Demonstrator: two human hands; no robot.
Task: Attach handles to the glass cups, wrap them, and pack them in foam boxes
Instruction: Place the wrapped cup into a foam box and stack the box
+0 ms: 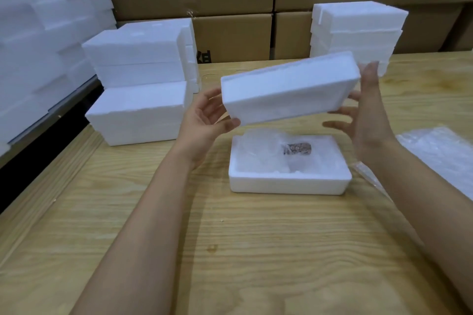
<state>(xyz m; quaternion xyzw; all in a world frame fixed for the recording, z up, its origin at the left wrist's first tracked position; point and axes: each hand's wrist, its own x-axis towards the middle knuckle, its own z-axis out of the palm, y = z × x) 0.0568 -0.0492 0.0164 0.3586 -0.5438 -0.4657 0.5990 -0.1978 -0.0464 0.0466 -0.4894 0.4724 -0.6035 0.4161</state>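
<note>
The left hand (204,115) curls its grip round one end of the tilted foam lid (289,89), the right hand (368,115) is flat and open at the other end, above the foam box (289,184) holding the wrapped cup (297,148), so the lid could slip and land crooked.

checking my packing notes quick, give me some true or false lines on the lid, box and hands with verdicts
1. The lid is held above the box. True.
2. The box is empty. False: a wrapped cup lies in it.
3. The left hand holds the lid's left end. True.
4. The right hand is a fist. False: its fingers are straight.
5. Plastic wrap lies right of the box. True.
</note>
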